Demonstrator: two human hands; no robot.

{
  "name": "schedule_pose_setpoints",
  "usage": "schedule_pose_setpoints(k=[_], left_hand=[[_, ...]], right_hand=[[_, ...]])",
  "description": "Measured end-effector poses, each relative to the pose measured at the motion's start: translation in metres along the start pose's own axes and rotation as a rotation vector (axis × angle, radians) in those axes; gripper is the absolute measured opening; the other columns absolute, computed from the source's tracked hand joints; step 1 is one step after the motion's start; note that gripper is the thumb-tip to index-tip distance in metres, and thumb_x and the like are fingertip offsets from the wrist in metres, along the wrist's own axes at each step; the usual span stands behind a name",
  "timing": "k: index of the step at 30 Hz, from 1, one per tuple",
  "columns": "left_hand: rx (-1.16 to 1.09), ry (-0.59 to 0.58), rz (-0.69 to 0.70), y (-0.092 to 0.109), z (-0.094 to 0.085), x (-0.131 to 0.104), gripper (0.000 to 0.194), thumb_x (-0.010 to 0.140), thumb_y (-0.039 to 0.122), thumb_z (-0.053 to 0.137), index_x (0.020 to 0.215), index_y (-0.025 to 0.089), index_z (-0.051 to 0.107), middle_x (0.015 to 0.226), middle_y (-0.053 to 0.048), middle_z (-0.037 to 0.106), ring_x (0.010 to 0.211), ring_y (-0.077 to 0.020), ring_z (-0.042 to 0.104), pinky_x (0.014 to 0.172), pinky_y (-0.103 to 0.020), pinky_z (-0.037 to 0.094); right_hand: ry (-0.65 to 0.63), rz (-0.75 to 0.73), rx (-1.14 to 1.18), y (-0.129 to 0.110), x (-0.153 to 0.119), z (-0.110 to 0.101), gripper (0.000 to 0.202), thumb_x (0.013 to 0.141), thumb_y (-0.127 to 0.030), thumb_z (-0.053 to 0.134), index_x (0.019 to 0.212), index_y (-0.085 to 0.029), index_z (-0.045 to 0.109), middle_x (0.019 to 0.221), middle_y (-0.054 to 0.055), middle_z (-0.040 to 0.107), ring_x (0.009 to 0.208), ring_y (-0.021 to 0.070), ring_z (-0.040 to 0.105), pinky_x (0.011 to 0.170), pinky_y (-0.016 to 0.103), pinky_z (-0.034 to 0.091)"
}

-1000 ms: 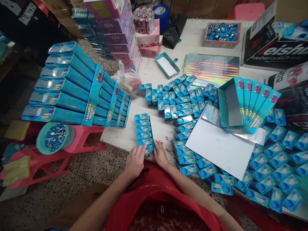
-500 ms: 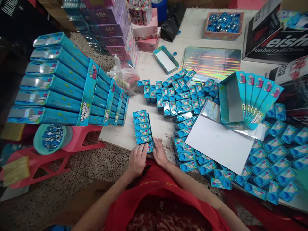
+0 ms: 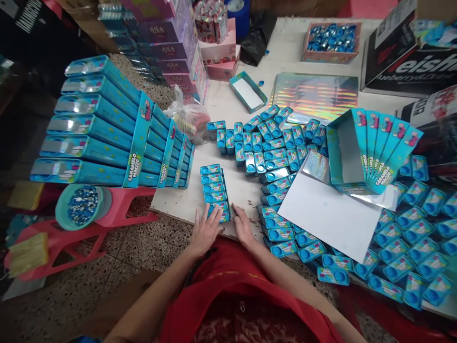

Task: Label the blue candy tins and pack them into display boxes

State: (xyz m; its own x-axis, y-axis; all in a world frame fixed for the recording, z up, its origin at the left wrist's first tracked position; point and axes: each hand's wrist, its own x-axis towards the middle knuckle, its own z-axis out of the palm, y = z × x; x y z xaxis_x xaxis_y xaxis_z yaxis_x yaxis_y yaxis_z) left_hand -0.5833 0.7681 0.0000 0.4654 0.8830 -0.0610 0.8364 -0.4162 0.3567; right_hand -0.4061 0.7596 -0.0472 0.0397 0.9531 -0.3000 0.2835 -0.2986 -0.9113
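A short column of small blue candy boxes (image 3: 213,186) lettered "Caramelo Macizo" stands near the front edge of the table. Over its nearest end lies my left hand (image 3: 204,232), fingers stretched out and spread, the fingertips touching the closest box. My right hand (image 3: 244,227) rests on the tabletop just right of that end, its fingers extended and a small gap between it and the boxes. Neither hand grips anything. Right of the hands, many more of these boxes (image 3: 280,235) stand in loose rows, partly under a white sheet (image 3: 324,214).
Tall stacked blue display boxes (image 3: 103,157) rise at the left, near a bowl of blue-and-silver pieces (image 3: 60,209) on a red stool (image 3: 124,212). An open blue tray (image 3: 339,147) holds fanned cards. Holographic sheets (image 3: 317,90) and a carton of caps (image 3: 330,56) lie farther back.
My left hand has uncurled and spread its fingers over the end box. My right hand has come slightly away from the column. The whole view has shifted a little.
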Motion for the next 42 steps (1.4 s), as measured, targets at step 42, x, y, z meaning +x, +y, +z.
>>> schedule_pose_setpoints(k=[42], left_hand=[[-0.117,0.358,-0.183,-0.029,-0.059,0.227,0.052,0.090,0.025,0.043,0.139,0.009,0.039,0.141,-0.017,0.045,0.133,-0.0263,0.039,0.109,-0.043,0.034]], right_hand=[[0.128,-0.179,-0.142,-0.073,0.068,-0.006,0.050,0.093,-0.044,0.041,0.134,-0.018,0.045,0.133,0.013,0.053,0.125,0.0238,0.048,0.106,0.043,0.040]])
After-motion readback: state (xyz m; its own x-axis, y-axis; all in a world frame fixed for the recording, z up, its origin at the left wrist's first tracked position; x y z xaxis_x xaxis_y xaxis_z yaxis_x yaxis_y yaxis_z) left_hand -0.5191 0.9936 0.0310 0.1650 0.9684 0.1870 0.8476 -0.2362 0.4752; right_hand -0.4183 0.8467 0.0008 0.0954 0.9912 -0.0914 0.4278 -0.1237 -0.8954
